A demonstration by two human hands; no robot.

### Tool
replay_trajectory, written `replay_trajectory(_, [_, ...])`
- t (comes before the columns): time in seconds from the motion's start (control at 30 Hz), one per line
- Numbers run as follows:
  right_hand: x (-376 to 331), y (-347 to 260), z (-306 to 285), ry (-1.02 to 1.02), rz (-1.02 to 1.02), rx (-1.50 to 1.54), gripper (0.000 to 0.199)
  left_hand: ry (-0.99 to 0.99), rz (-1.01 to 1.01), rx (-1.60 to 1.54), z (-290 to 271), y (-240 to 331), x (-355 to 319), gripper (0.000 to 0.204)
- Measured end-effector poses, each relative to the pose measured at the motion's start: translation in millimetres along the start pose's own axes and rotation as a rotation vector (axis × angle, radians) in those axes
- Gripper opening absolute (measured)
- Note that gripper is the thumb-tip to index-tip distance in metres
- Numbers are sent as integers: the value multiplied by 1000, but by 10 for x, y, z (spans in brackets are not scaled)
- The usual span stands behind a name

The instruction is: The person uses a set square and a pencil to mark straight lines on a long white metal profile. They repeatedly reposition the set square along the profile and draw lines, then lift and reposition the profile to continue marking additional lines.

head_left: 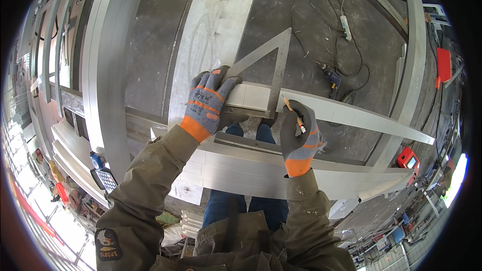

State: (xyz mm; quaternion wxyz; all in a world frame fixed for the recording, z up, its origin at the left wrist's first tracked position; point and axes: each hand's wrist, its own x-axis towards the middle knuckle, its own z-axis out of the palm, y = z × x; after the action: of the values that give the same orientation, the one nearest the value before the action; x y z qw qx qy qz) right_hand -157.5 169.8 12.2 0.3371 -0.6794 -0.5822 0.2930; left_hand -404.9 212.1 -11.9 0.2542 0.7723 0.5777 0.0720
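**Square held on profile, pencil at the blade**

Left hand [208,103], in a grey knit glove with orange cuff and stripes, lies flat with fingers spread on the triangular grey metal set square [266,65], pressing it down rather than clenching around it. Square lies across the long pale aluminium profile [351,115], which runs from the left hand out toward the right. The square's apex points away from the person; its upright edge crosses the profile near the right hand.

Right hand [298,133], same kind of glove, is closed on a short orange pencil [292,113], pinch grip. Pencil tip sits just beside the square's upright edge, on the profile's top face; can't tell if the tip actually touches.

A second, wider pale profile [261,168] lies nearer the person, under both forearms. Blue-trousered knees show between the two profiles.

On the dark concrete floor [150,45]: blue power drill [332,78] with black cable, white power strip [346,26], well apart from the hands. Red box-shaped device [409,158] at lower right, beyond the profiles.
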Motion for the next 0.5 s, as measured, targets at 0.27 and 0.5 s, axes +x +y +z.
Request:
replay_trajectory(0.27, [10, 23, 44, 20, -17, 49, 19, 13, 1, -26, 14, -2, -6, 90])
replay_trajectory(0.5, [26, 8, 50, 14, -18, 35, 20, -22, -35, -46, 38, -14, -12, 92])
